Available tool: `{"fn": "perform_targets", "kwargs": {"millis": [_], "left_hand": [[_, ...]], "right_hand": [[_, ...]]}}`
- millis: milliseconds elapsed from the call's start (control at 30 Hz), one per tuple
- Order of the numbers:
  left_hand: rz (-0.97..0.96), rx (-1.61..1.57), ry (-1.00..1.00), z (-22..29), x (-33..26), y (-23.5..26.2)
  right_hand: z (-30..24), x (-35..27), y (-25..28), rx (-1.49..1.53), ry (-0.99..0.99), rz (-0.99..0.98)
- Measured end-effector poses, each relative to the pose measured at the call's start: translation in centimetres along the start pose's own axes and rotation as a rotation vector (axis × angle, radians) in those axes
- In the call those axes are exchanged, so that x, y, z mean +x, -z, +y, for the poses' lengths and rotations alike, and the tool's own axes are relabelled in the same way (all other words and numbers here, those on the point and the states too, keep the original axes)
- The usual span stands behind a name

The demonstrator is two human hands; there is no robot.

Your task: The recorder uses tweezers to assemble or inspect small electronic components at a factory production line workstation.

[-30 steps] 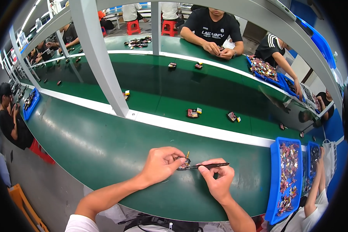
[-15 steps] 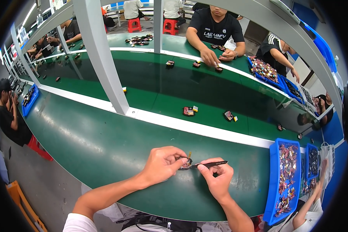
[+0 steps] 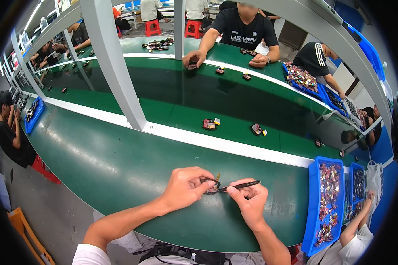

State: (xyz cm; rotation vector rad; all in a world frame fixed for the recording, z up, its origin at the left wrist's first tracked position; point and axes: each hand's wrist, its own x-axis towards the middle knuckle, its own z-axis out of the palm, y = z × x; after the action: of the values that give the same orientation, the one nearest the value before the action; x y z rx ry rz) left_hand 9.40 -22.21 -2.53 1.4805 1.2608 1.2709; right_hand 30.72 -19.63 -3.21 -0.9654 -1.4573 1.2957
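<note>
Clock directions are taken from the workpiece, twelve pointing away from the person. A smooth green worktop with a curved near edge (image 3: 119, 168) lies beneath both hands. At twelve, beyond a white rail (image 3: 234, 150), runs a flat dark-green belt (image 3: 172, 97). A square-section grey metal post (image 3: 112, 66) stands at eleven. At three, near the right end of the worktop, is a long blue plastic tray (image 3: 313, 203), loaded with small mixed red, yellow and white parts (image 3: 329, 194).

The left hand (image 3: 185, 185) is at nine, thumb and forefinger pinched on the workpiece's left side. The right hand (image 3: 251, 201) is at four, thumb and fingers closed around a slim black stick-shaped tool (image 3: 243, 184). The tool's tip points to nine, at the workpiece's right edge — contact cannot be confirmed.

Two black-rimmed units with red and yellow parts lie on the belt, one at twelve (image 3: 209, 124), one at one (image 3: 257, 129). The workpiece, a small rounded black-rimmed assembly (image 3: 213, 189), sits between the hands — partly hidden by the left fingers. A thin yellow strip (image 3: 218, 176) projects from it toward one.
</note>
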Motion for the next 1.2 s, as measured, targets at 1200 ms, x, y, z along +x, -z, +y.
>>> {"fn": "perform_targets", "kwargs": {"millis": [1200], "left_hand": [[-0.281,-0.531,0.256,-0.2,0.8,1.3]], "right_hand": [[-0.4,-0.7,-0.2,-0.011,0.219,0.088]]}}
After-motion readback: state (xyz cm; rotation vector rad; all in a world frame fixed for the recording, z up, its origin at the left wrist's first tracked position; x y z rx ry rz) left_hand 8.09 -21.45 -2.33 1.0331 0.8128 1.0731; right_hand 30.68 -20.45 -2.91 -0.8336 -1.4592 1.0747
